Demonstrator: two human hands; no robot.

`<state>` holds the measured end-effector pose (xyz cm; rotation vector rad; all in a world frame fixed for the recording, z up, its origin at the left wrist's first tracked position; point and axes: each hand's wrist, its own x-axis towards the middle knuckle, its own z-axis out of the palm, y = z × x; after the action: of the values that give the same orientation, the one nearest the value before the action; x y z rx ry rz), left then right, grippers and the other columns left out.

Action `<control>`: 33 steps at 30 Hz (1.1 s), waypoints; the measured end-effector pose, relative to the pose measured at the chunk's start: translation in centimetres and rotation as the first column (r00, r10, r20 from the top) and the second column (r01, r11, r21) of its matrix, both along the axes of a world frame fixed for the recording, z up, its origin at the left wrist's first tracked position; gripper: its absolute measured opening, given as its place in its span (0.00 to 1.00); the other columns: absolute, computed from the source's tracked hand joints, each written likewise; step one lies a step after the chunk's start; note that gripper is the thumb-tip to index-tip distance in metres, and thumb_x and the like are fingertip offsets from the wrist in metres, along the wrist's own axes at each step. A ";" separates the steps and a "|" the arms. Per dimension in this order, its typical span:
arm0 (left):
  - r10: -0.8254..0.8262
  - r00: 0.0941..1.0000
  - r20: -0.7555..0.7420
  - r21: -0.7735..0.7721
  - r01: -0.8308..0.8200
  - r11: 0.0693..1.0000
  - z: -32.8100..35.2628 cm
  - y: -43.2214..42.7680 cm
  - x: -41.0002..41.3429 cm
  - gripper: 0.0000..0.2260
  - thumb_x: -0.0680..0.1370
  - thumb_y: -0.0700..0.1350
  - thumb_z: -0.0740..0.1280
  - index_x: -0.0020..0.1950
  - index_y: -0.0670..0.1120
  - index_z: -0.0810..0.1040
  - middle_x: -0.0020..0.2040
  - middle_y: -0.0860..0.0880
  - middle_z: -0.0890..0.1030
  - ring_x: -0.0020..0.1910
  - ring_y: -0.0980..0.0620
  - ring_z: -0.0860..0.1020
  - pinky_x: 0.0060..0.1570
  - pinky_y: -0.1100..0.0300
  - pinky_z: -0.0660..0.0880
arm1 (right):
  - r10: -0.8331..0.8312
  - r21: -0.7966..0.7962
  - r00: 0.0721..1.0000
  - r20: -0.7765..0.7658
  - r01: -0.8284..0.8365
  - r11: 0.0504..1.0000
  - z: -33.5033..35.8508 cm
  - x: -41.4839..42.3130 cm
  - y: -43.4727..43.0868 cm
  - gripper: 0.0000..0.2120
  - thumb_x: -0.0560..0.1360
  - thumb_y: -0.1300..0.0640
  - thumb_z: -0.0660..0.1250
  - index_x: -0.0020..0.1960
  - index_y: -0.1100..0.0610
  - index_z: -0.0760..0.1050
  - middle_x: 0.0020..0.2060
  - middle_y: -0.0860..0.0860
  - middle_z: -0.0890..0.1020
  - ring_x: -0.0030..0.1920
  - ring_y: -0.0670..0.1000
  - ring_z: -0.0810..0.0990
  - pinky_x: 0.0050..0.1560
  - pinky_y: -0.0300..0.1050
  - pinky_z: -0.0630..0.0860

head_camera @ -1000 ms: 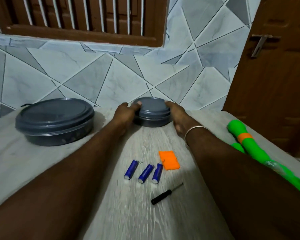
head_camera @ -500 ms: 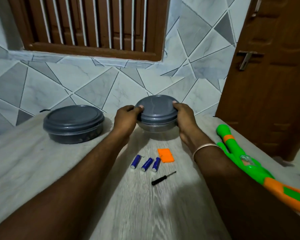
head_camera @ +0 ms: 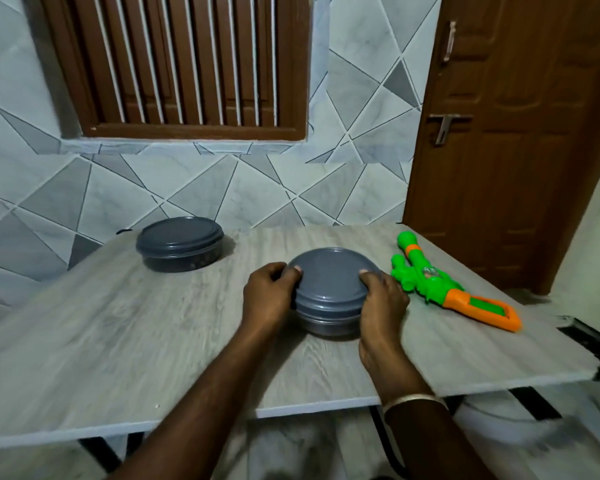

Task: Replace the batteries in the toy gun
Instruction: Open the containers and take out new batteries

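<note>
Both hands grasp a small grey tub at the near middle of the table. The left hand curls round its left side and the right hand round its right side, a fingertip of each on the lid's edge. Whether the tub sits on the table or hangs just above it, I cannot tell. The lid is on.

The gun lies flat on the table just right of the right hand, apart from it. Its green barrel points to the far side and its orange stock lies to the near right. No hand touches it. A big tub, also lidded, stands at the far left.

The gun looks like hollow moulded plastic, so it should be light and stiff, though long and awkward. The orange stock seems the best place to hold it, with the other hand free for the battery door. The thin green knobs on the barrel look liable to snap under a squeeze. The tub is smooth and likely light, so gripping its opposite sides below the lid suits it, and the lid may need prising at its edge. No batteries show here.
</note>
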<state>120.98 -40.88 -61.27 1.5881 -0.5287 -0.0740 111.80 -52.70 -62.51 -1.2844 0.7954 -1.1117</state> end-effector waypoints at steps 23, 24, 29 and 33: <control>-0.056 0.998 0.008 0.424 0.048 0.904 1.4 -1.9 -1.8 0.29 0.67 0.67 0.67 0.46 0.40 0.82 0.44 0.41 0.84 0.45 0.42 0.83 0.45 0.54 0.80 | 0.042 -0.013 0.999 0.001 -0.041 0.999 -1.5 -4.0 0.6 0.14 0.77 0.53 0.64 0.62 0.52 0.76 0.55 0.50 0.81 0.52 0.51 0.79 0.38 0.40 0.72; -0.045 0.999 0.027 0.451 0.028 0.892 1.6 -2.4 -1.6 0.34 0.64 0.70 0.65 0.48 0.40 0.82 0.47 0.40 0.84 0.48 0.40 0.82 0.50 0.51 0.80 | 0.045 -0.020 0.999 -0.005 -0.045 0.999 -1.5 -4.1 0.7 0.15 0.77 0.53 0.64 0.63 0.52 0.76 0.55 0.50 0.81 0.52 0.51 0.79 0.37 0.39 0.71; 0.045 0.981 0.186 0.581 -0.147 0.801 2.4 -4.2 -1.7 0.35 0.73 0.70 0.59 0.63 0.41 0.77 0.64 0.38 0.76 0.63 0.36 0.74 0.63 0.46 0.72 | 0.055 -0.061 0.998 0.017 -0.054 0.997 -1.6 -4.2 0.8 0.15 0.78 0.49 0.63 0.64 0.49 0.75 0.58 0.48 0.79 0.55 0.49 0.78 0.40 0.38 0.72; 0.052 0.964 0.261 0.617 -0.208 0.759 2.0 -5.2 -1.7 0.33 0.77 0.67 0.59 0.68 0.41 0.72 0.68 0.39 0.72 0.68 0.37 0.69 0.65 0.45 0.67 | 0.034 -0.045 0.998 0.050 -0.032 0.998 -1.5 -4.4 0.6 0.16 0.79 0.47 0.63 0.64 0.51 0.75 0.58 0.48 0.79 0.56 0.48 0.77 0.40 0.36 0.71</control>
<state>119.30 -46.07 -59.29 2.3303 -0.6057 0.0442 107.41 -52.07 -64.02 -1.2969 0.7134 -1.1367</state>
